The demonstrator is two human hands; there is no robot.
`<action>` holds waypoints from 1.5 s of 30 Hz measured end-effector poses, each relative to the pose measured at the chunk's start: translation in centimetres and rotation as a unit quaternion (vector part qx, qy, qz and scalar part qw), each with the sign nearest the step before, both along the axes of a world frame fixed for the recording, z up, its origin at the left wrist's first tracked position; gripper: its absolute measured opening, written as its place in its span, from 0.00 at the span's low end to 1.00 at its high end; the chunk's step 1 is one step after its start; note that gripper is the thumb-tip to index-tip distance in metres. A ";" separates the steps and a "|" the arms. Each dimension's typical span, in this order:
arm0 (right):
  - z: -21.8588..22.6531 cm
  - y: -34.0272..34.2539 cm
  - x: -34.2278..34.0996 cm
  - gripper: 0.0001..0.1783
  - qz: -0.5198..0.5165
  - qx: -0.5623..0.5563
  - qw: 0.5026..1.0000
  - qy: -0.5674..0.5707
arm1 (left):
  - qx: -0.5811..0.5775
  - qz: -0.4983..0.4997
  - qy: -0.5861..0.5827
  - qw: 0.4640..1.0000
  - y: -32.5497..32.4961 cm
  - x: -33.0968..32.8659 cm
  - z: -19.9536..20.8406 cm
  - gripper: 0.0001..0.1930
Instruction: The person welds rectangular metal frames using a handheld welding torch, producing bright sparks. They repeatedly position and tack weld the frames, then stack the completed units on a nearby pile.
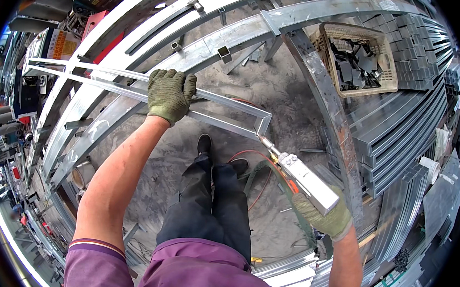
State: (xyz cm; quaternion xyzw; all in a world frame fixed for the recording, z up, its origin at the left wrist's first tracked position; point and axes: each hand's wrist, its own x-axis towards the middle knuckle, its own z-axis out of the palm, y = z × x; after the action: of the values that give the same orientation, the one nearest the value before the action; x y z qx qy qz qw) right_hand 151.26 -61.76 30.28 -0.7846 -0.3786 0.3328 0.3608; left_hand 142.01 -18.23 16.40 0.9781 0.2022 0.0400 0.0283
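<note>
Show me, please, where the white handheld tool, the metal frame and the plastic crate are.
White handheld tool (309,182): head view, middle of its body.
Metal frame (232,104): head view, upper long bar.
Plastic crate (390,68): head view, right-hand wall.

At 2 o'clock, a cream plastic basket (370,89) holds dark metal scraps (355,66), and just beyond it lie short gray metal pieces (410,47) in rows. Long gray metal bars (395,139) are stacked at 3 o'clock, with a flat metal sheet (444,191) farther out. Pale metal strips (289,277) lie at 5 o'clock. Toward 10 o'clock are a red box (93,21) and an orange label (66,44).
</note>
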 end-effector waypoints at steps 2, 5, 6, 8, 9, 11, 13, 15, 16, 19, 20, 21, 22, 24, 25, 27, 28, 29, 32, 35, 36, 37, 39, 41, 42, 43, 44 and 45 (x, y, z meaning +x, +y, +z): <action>-0.3 -0.2 0.5 0.17 0.052 -0.002 0.997 -0.065 | -0.001 -0.001 0.004 1.000 0.0 0.0 0.0 0.18; -0.1 0.3 0.6 0.17 0.023 0.008 0.999 -0.028 | 0.009 -0.004 0.002 1.000 0.1 0.0 -0.1 0.18; 0.0 0.5 0.6 0.17 -0.004 0.013 1.000 0.006 | 0.005 -0.003 0.005 1.000 0.1 0.0 -0.1 0.18; -0.5 0.2 0.9 0.17 0.038 0.025 0.998 -0.045 | -0.002 -0.001 0.013 1.000 0.0 0.1 0.2 0.18; -0.6 0.1 0.9 0.17 0.059 0.031 0.995 -0.070 | 0.000 -0.001 0.011 1.000 0.0 0.1 0.2 0.18; -0.4 0.3 0.9 0.17 0.046 0.016 0.998 -0.050 | 0.004 0.000 0.008 1.000 -0.1 0.1 0.2 0.19; -0.1 0.4 0.9 0.17 0.031 0.003 0.999 -0.029 | -0.005 0.003 0.009 1.000 -0.2 0.1 0.5 0.19; 0.2 0.4 0.7 0.16 0.014 -0.008 1.000 -0.006 | -0.008 0.005 0.012 1.000 -0.2 0.1 0.5 0.19; 0.2 0.5 0.6 0.16 0.010 -0.009 1.000 -0.003 | -0.007 0.005 0.015 1.000 -0.1 0.1 0.5 0.19; 0.2 0.4 0.7 0.17 0.019 -0.003 1.000 -0.005 | -0.007 0.004 0.013 1.000 -0.1 0.1 0.3 0.20; 0.2 0.3 0.8 0.18 0.036 0.004 0.999 -0.013 | -0.007 0.004 0.012 1.000 -0.1 0.1 0.3 0.20; 0.2 0.3 0.9 0.19 0.054 0.011 0.998 -0.020 | -0.009 0.005 0.013 1.000 -0.1 0.1 0.3 0.20; 0.3 0.4 0.9 0.19 0.051 0.013 0.998 -0.025 | -0.011 0.006 0.013 1.000 -0.1 0.2 0.4 0.20; 0.5 0.6 0.9 0.18 0.047 0.017 0.998 -0.035 | -0.009 0.007 0.011 1.000 -0.1 0.2 0.4 0.19; 0.5 0.6 0.8 0.18 0.037 0.008 0.999 -0.025 | -0.005 0.006 0.009 1.000 -0.1 0.2 0.3 0.19; 0.6 0.7 0.8 0.17 0.017 -0.009 1.000 -0.006 | -0.001 0.005 0.008 1.000 -0.1 0.1 0.2 0.19; 0.6 0.7 0.7 0.17 0.004 -0.017 1.000 0.018 | -0.001 0.005 0.010 1.000 -0.1 0.1 0.2 0.19; 0.7 0.7 0.6 0.17 -0.010 -0.025 0.999 0.042 | -0.001 0.005 0.012 1.000 -0.1 0.0 0.2 0.19; 0.2 0.4 0.6 0.17 0.012 -0.005 1.000 -0.001 | 0.001 0.002 0.010 1.000 0.0 0.0 0.0 0.19; 0.2 0.4 0.8 0.18 0.032 0.002 0.999 -0.022 | 0.001 0.005 0.014 1.000 0.0 0.1 0.0 0.18; 0.4 0.5 0.8 0.18 0.033 -0.002 0.999 -0.015 | -0.001 0.005 0.015 1.000 0.0 0.1 0.0 0.18; 0.2 0.3 0.8 0.18 0.029 0.005 0.999 -0.019 | -0.004 0.005 0.016 1.000 0.0 0.2 0.0 0.18; 0.2 -0.3 0.3 0.18 -0.005 -0.006 1.000 0.002 | -0.010 0.005 0.018 1.000 -0.1 0.2 0.2 0.18; 2.0 -0.7 -0.3 0.18 -0.091 -0.066 0.990 0.083 | -0.017 0.007 0.020 1.000 -0.1 0.1 0.5 0.18; 2.2 -1.4 -0.9 0.18 -0.125 -0.046 0.986 0.097 | -0.013 0.001 0.012 1.000 -0.1 0.1 0.5 0.18; 2.4 -2.1 -1.4 0.18 -0.158 -0.025 0.981 0.111 | -0.008 -0.006 0.005 1.000 -0.1 0.1 0.3 0.18; 2.2 -2.9 -2.5 0.17 -0.201 -0.016 0.974 0.101 | -0.005 -0.014 -0.004 1.000 -0.1 0.2 0.1 0.18; 2.1 -3.8 -3.5 0.17 -0.243 -0.007 0.966 0.091 | -0.004 -0.009 0.000 1.000 -0.1 0.1 0.1 0.18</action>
State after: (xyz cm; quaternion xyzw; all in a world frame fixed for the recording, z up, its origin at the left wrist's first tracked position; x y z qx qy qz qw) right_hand 147.74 -65.54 32.39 -0.8221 -0.1396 0.3077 0.4583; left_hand 142.16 -18.36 16.46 0.9797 0.1938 0.0390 0.0329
